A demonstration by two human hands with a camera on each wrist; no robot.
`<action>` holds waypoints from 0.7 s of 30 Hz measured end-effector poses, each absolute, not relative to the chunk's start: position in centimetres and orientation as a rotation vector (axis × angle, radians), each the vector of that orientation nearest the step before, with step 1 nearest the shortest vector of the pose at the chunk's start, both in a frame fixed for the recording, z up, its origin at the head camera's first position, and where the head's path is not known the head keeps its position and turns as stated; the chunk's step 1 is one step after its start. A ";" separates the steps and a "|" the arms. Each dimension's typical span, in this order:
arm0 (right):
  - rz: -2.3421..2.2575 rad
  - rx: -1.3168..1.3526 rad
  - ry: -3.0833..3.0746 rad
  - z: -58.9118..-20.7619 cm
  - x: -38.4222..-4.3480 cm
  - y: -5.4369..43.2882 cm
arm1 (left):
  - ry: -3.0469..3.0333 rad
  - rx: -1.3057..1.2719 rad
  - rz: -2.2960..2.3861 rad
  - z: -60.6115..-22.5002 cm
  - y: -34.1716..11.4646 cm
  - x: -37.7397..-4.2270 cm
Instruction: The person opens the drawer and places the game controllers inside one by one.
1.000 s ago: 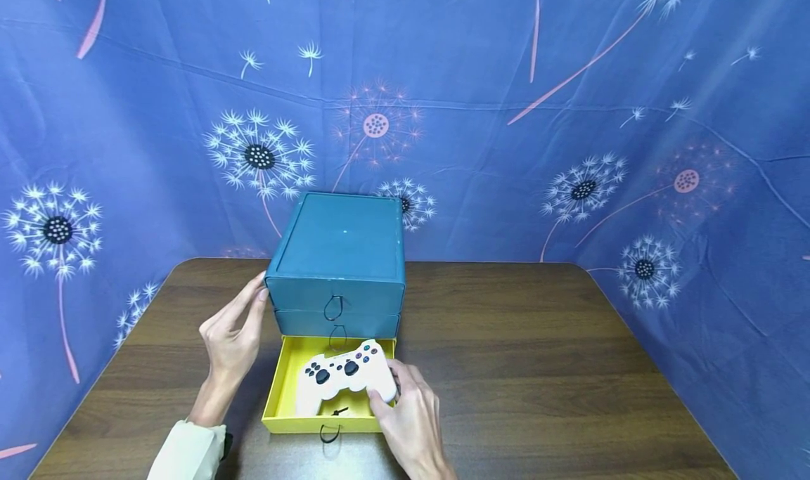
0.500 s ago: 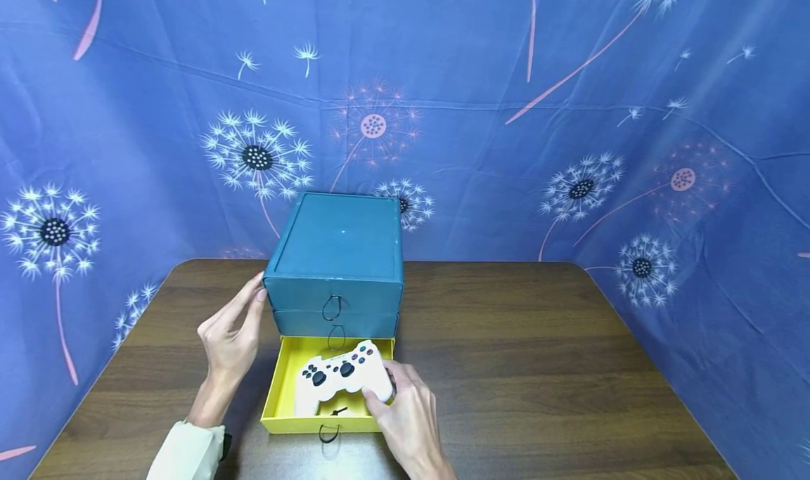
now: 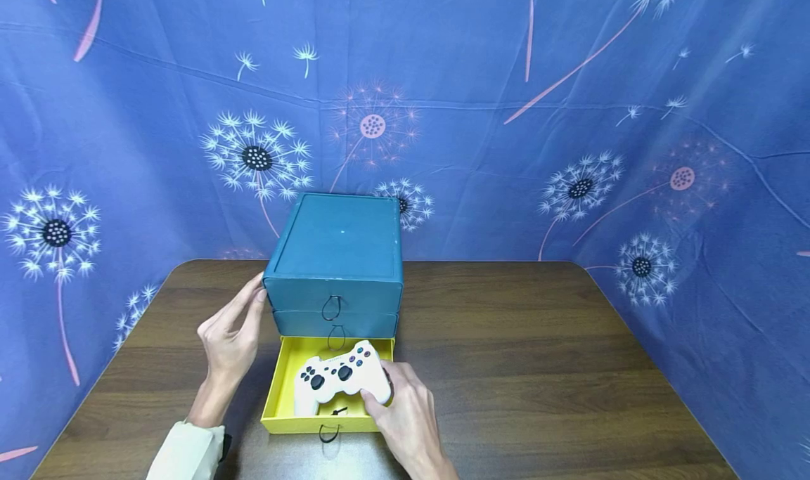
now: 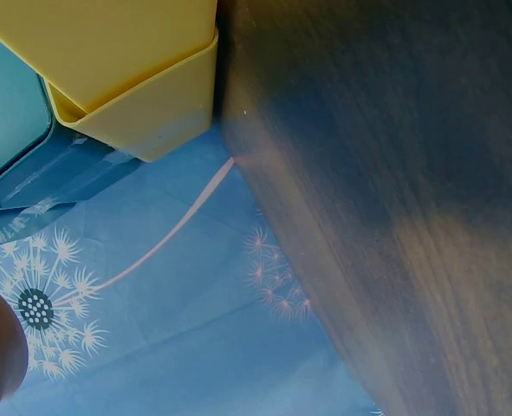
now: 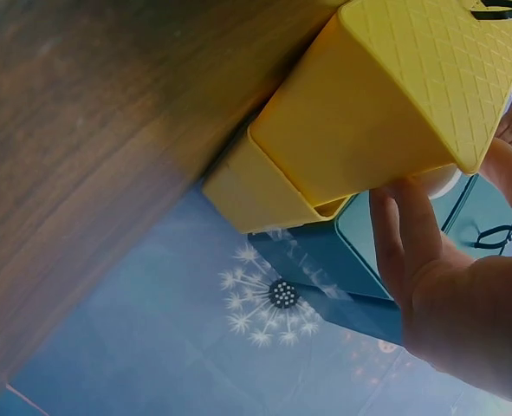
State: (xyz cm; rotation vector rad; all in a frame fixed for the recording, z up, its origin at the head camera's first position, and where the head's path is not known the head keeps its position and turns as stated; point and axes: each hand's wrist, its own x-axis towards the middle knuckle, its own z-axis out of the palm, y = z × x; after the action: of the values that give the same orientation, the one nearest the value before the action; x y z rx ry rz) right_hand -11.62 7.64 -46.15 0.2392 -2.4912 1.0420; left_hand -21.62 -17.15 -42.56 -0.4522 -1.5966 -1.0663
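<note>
A white game controller with black sticks lies tilted within the pulled-out yellow drawer. My right hand holds its right grip, thumb on the near side. In the right wrist view, the fingers reach over the side of the drawer. My left hand touches the left front edge of the teal drawer unit with extended fingertips. Only a bit of that hand shows in the left wrist view.
Two teal drawers, closed, sit above the yellow one, each with a black loop pull. A small black piece shows at the drawer's front. The wooden table extends right; a blue dandelion-print cloth hangs behind.
The controller and my right hand have shifted slightly left over the drawer. My left hand stays at the unit's edge, and the drawer remains pulled out.
</note>
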 end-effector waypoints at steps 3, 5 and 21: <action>1.037 0.251 -2.500 -46.2 -11.7 7.7 | -1.594 -0.454 -1.066 -42.3 -17.0 -21.4; 1.043 0.252 -2.512 -46.2 -11.7 7.7 | -1.595 -0.453 -1.064 -42.3 -17.0 -21.4; 1.293 0.379 -2.459 -45.9 -11.8 8.8 | -1.588 -0.459 -1.055 -42.0 -16.8 -21.3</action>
State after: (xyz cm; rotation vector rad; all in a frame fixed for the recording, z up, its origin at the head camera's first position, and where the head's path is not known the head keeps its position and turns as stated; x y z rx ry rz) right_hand -11.78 8.84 -45.94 0.3794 -2.4593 1.2928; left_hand -21.29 -16.81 -41.98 -0.4591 -1.5877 -1.0549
